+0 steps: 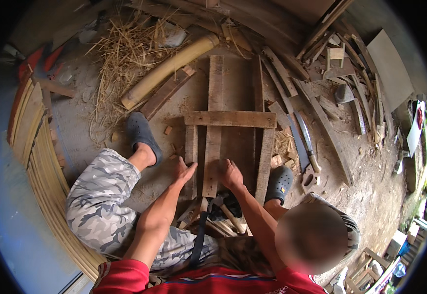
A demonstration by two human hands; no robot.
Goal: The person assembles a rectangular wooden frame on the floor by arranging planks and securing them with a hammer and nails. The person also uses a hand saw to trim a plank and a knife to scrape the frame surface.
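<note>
A wooden frame lies on the ground between my legs, its crosspiece (230, 119) over a left upright (191, 147) and a right upright (264, 161). A long middle plank (215, 88) runs lengthwise beneath the crosspiece. My left hand (186, 170) is at the left upright's near end, fingers stretched and thumb apart. On the right edge of the middle plank, my right hand (230, 174) is closed round the wood; its fingertips are partly hidden. Just nearer than the plank's end lies a hammer (230, 215) among other wooden-handled tools.
A handsaw (299, 144) and a long curved blade (305, 134) lie right of the frame. Beyond my left foot are a bamboo pole (169, 71), a wood block (167, 92) and straw (130, 54). Boards (326, 130) clutter the right; bent strips (49, 157) line the left.
</note>
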